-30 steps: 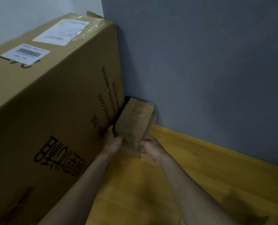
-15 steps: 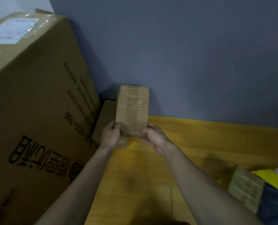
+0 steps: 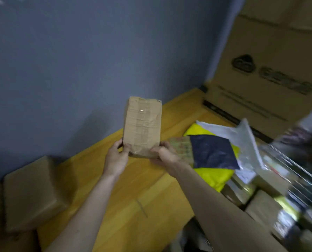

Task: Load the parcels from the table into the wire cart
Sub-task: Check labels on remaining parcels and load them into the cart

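Hands first — the left hand (image 3: 116, 159) and right hand (image 3: 167, 155) each grip a lower corner of a taped brown parcel (image 3: 142, 129), holding it upright above the yellow wooden counter (image 3: 133, 193) near the blue wall (image 3: 78, 60). Just right of it lie a dark blue bag (image 3: 212, 151) over a yellow one (image 3: 216, 177), with blurred parcels behind the wire cart (image 3: 297, 171) rim. A large printed carton (image 3: 271, 70) stands beyond.

Parcel storeroom: stacked cartons (image 3: 271, 73), mailer bags (image 3: 211, 153), wire cart (image 3: 297, 171), wooden table (image 3: 133, 197).
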